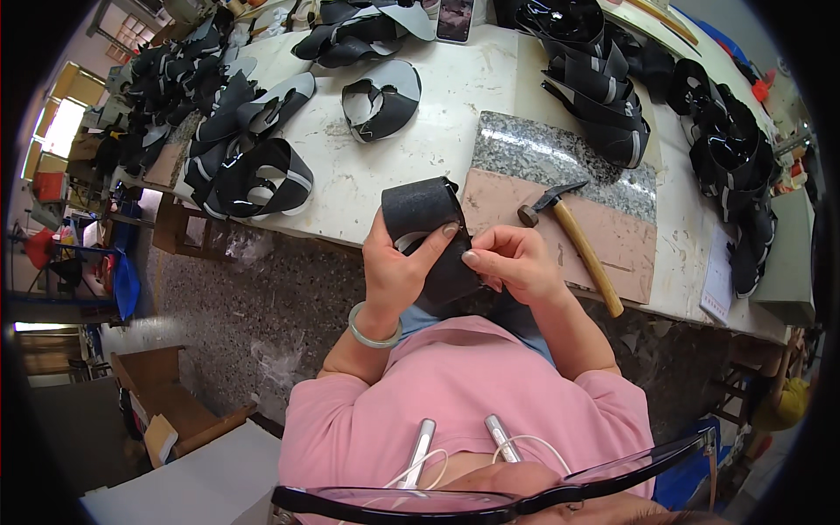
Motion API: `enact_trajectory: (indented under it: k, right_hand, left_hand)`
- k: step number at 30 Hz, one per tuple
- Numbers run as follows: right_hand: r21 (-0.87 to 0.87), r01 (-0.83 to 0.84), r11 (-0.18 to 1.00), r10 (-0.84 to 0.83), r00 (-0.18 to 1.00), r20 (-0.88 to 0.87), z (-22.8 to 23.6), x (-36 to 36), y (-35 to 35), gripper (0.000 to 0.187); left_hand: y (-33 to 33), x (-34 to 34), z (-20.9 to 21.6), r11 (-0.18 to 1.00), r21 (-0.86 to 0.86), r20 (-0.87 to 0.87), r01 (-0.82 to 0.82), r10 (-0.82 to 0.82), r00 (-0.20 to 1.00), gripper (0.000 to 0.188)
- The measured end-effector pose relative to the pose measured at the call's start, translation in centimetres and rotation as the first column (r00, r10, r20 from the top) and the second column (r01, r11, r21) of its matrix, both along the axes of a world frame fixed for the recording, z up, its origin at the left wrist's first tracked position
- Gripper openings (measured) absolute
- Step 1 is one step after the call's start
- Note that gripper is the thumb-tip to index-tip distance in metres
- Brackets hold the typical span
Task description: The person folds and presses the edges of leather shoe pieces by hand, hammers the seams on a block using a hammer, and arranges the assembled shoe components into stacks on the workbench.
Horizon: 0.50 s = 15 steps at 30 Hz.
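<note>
Apparently mid-piece: left hand (395, 273) clasps a black looped piece (418, 205) at the counter's (337, 192) near edge, right hand (518, 264) pinches its rim, so that one looks unfinished. Other black pieces (605, 118) lie heaped around, done or waiting, can't tell. Worn whitish counter carries a hammer (579, 247) on a pinkish board (499, 197) against a speckled slab (525, 144); speckled floor (232, 302) below.

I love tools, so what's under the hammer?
Mostly a pink board shows around and under the hammer; its thin tip seems to reach over the speckled slab. The patch right beneath it is covered, so I can't see that.
</note>
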State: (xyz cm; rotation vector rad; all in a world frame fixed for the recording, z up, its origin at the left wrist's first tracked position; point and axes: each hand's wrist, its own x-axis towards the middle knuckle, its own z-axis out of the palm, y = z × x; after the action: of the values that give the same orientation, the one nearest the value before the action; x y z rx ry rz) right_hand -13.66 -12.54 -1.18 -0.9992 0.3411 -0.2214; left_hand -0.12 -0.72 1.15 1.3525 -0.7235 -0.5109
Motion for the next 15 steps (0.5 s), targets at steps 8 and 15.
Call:
enact_trajectory:
  k: [8, 15]
  right_hand:
    - [-0.005, -0.006, 1.000, 0.006, 0.997, -0.080, 0.7, 0.8, -1.2, 0.018]
    - [-0.481, 0.210, 0.851, -0.196, 0.977, 0.081, -0.5, 5.2, 1.6, 0.015]
  left_hand:
    - [0.4, 0.7, -0.9, 0.999, -0.001, 0.002, 0.052, -0.052, 0.999, 0.033]
    - [1.8, 1.6, 0.4, 0.991, 0.092, 0.307, -0.092, 0.059, 0.950, 0.029]
